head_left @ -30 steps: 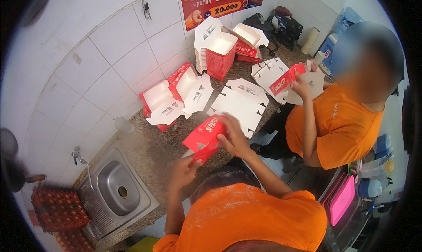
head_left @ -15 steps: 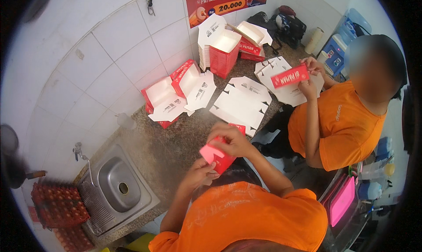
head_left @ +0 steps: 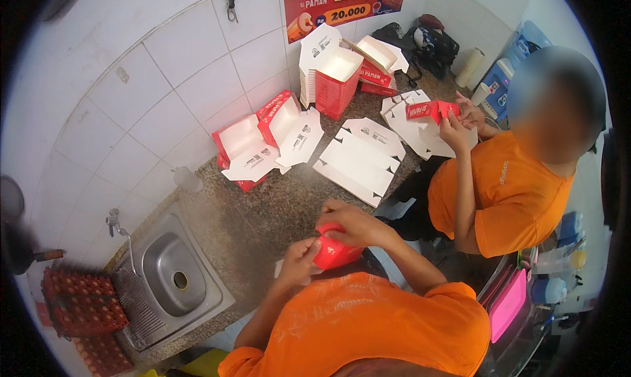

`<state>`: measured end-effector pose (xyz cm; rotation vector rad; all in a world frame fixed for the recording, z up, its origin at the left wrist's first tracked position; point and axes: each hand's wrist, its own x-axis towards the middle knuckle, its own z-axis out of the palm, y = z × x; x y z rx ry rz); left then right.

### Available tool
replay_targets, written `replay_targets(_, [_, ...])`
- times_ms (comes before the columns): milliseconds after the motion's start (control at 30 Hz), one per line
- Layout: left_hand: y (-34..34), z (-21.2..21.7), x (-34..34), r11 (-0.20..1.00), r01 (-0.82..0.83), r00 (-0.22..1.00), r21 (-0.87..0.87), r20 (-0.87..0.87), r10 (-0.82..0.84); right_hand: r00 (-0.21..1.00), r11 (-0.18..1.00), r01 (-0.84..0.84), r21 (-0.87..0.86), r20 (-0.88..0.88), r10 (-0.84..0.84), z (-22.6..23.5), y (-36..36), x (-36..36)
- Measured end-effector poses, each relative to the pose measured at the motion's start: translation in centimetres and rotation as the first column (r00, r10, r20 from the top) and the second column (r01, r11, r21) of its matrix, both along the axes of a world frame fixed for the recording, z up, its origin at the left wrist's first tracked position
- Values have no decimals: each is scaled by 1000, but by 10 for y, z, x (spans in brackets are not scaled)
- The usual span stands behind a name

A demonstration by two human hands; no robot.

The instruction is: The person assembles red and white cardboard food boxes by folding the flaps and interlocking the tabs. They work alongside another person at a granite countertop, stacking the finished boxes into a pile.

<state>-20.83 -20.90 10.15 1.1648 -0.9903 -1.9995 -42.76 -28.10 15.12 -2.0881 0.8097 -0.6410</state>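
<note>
**Careful: a half-folded box held off the counter**

Here I see both hands closed on one red carton (head_left: 334, 251), near the counter's near edge and close to my chest. My left hand (head_left: 299, 259) pinches its left side from below; my right hand (head_left: 351, 222) wraps over the top. The carton looks partly folded, though my fingers hide the flaps, so I can't be sure which tab is in play.

My worry is a crushed or torn panel if the right hand presses before the tabs line up. The box also sits clear of the granite counter (head_left: 263, 212), so a slip would drop it toward my lap. The flat white blanks (head_left: 361, 157) lie further off, and a co-worker's hands (head_left: 460, 117) fold another box at the far right.
</note>
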Motion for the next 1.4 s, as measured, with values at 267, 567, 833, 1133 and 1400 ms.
replay_targets(267, [0,17,-14,989,-138,990,-61,22,140,952,950,305,-63,59,-302,6,8,12])
replay_targets(567, [5,-16,-35,960,-237,971,-151,-54,231,992,987,116,-113,59,-110,-5,7,2])
replay_targets(833, [0,25,-34,926,-339,923,168,-133,362,999,987,33,-155,-21,-36,-20,-2,2])
replay_targets(1133, [-26,-9,-13,955,-262,956,-138,-175,236,891,893,381,-237,351,-287,-15,7,36])
replay_targets(1400, [-42,8,-21,627,-778,578,37,-351,737,949,885,239,-400,289,-125,-54,21,38])
